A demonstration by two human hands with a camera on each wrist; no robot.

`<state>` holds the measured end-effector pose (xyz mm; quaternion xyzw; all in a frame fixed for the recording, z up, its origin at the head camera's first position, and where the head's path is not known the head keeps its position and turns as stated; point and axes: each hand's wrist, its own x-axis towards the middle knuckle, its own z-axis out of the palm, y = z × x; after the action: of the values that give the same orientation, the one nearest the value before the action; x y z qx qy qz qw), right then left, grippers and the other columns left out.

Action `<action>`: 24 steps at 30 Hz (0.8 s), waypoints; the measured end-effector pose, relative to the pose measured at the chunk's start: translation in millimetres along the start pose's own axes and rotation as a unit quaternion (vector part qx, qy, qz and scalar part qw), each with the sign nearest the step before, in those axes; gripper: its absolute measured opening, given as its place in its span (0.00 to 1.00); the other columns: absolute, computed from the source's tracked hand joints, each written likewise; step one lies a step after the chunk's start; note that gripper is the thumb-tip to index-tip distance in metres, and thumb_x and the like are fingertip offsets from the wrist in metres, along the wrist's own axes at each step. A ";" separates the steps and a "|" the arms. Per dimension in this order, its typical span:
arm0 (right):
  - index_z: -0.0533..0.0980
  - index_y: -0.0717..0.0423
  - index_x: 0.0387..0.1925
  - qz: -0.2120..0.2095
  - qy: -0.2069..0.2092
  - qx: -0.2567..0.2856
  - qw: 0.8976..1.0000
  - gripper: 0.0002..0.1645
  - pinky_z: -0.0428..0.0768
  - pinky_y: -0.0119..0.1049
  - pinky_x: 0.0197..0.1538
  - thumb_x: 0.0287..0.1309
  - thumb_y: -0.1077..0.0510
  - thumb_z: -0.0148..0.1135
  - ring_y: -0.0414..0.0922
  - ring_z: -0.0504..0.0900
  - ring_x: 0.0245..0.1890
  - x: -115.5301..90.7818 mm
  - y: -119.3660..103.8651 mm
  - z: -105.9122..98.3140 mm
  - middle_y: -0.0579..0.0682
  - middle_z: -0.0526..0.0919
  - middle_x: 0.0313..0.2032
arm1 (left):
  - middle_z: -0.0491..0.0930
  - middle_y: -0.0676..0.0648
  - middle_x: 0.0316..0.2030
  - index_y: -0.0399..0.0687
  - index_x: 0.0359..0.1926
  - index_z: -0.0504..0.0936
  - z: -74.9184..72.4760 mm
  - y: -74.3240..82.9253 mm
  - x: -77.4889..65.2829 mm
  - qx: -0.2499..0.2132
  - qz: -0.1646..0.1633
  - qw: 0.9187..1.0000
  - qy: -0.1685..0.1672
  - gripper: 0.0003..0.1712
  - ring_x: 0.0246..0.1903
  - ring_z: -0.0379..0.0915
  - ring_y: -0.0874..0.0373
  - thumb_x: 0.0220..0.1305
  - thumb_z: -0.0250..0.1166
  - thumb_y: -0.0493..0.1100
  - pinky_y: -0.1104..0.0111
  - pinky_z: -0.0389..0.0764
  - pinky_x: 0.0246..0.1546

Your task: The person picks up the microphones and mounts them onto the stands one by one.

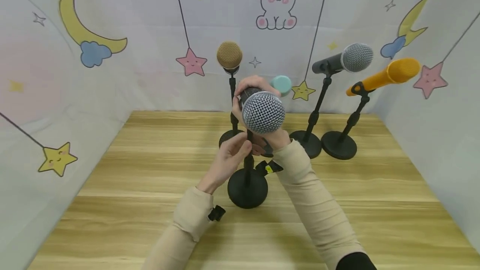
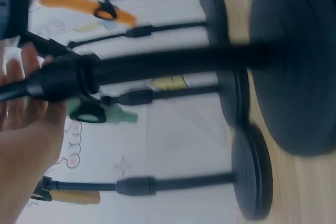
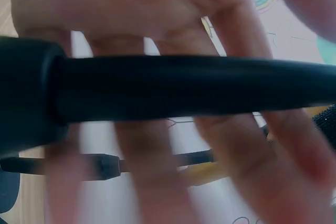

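A microphone (image 1: 263, 112) with a silver mesh head and dark body sits atop a black desk stand (image 1: 247, 191), its mesh towards the head camera. My right hand (image 1: 255, 82) holds the microphone's dark body from behind; in the right wrist view, its spread fingers (image 3: 149, 166) pass behind the stem. Lower down, my left hand (image 1: 232, 153) grips the stem, thumb in front and fingers behind. The left wrist view shows this hand (image 2: 31, 135) beside the stem's collar (image 2: 68, 77), blurred. The microphone's back end is hidden by my right hand.
Behind stand a gold microphone (image 1: 229, 55), a teal one (image 1: 281, 85) partly hidden by my right hand, a silver-headed one (image 1: 357, 57) and an orange one (image 1: 390, 76), each on a black stand. A patterned cloth (image 1: 150, 66) surrounds the wooden table (image 1: 150, 161).
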<state>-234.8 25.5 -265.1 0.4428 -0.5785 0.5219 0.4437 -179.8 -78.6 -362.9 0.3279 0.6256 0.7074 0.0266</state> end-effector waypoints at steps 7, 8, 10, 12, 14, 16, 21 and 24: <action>0.71 0.65 0.25 0.012 -0.004 -0.007 1.000 0.10 0.77 0.33 0.43 0.34 0.70 0.61 0.46 0.77 0.29 2.9 -10.4 -0.4 0.57 0.77 0.24 | 0.77 0.40 0.43 0.36 0.47 0.73 2.3 -3.1 -10.0 0.159 -0.033 0.984 -0.071 0.12 0.44 0.74 0.52 0.65 0.50 0.36 0.68 0.76 0.45; 0.70 0.66 0.24 0.013 -0.003 -0.003 1.000 0.09 0.77 0.32 0.43 0.35 0.69 0.60 0.46 0.77 0.29 4.0 -13.0 -0.1 0.57 0.77 0.24 | 0.77 0.40 0.43 0.36 0.47 0.73 2.1 -3.5 -11.6 0.170 -0.046 0.982 -0.074 0.12 0.42 0.74 0.53 0.64 0.51 0.35 0.68 0.76 0.44; 0.69 0.67 0.23 0.024 -0.001 -0.005 1.000 0.08 0.77 0.31 0.43 0.38 0.68 0.60 0.45 0.77 0.28 7.4 -22.4 0.6 0.57 0.76 0.23 | 0.76 0.40 0.43 0.36 0.45 0.72 1.8 -4.1 -14.0 0.178 -0.069 0.979 -0.077 0.11 0.39 0.74 0.53 0.64 0.51 0.35 0.66 0.77 0.41; 0.68 0.68 0.21 0.037 -0.004 -0.013 0.999 0.08 0.77 0.32 0.43 0.38 0.70 0.60 0.46 0.77 0.28 12.4 -35.3 0.2 0.59 0.75 0.22 | 0.75 0.39 0.41 0.35 0.44 0.72 1.8 -4.9 -15.1 0.178 -0.083 0.978 -0.077 0.09 0.35 0.74 0.54 0.64 0.51 0.35 0.63 0.77 0.40; 0.67 0.69 0.21 0.039 -0.006 -0.015 0.999 0.09 0.77 0.33 0.43 0.34 0.74 0.60 0.47 0.76 0.28 16.7 -45.4 -0.4 0.60 0.74 0.22 | 0.74 0.38 0.39 0.35 0.43 0.71 2.0 -5.5 -15.2 0.167 -0.090 0.979 -0.079 0.09 0.32 0.73 0.55 0.65 0.50 0.36 0.59 0.78 0.39; 0.66 0.70 0.20 0.047 -0.016 -0.023 0.998 0.12 0.77 0.35 0.44 0.30 0.77 0.59 0.50 0.76 0.28 20.8 -55.1 -2.2 0.62 0.74 0.22 | 0.73 0.39 0.37 0.35 0.41 0.71 2.3 -5.3 -14.7 0.164 -0.092 0.979 -0.079 0.08 0.31 0.71 0.58 0.66 0.49 0.36 0.56 0.77 0.40; 0.67 0.69 0.21 0.051 -0.015 -0.022 0.998 0.12 0.76 0.34 0.45 0.29 0.77 0.59 0.50 0.76 0.29 19.7 -50.1 -4.6 0.61 0.75 0.22 | 0.72 0.40 0.32 0.35 0.41 0.71 3.1 -4.6 -11.9 0.151 -0.095 0.981 -0.079 0.09 0.30 0.70 0.60 0.66 0.48 0.37 0.53 0.76 0.41; 0.67 0.69 0.20 0.050 -0.016 -0.022 0.998 0.12 0.76 0.34 0.44 0.29 0.78 0.59 0.50 0.76 0.28 20.4 -50.5 -5.5 0.62 0.75 0.22 | 0.72 0.41 0.31 0.34 0.41 0.71 2.7 -5.7 -10.9 0.147 -0.094 0.982 -0.079 0.09 0.30 0.70 0.59 0.66 0.48 0.37 0.53 0.76 0.41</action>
<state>-189.6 26.7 -234.2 0.4115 -0.6185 0.5236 0.4172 -172.1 -79.9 -372.7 0.3230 0.7464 0.5743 0.0939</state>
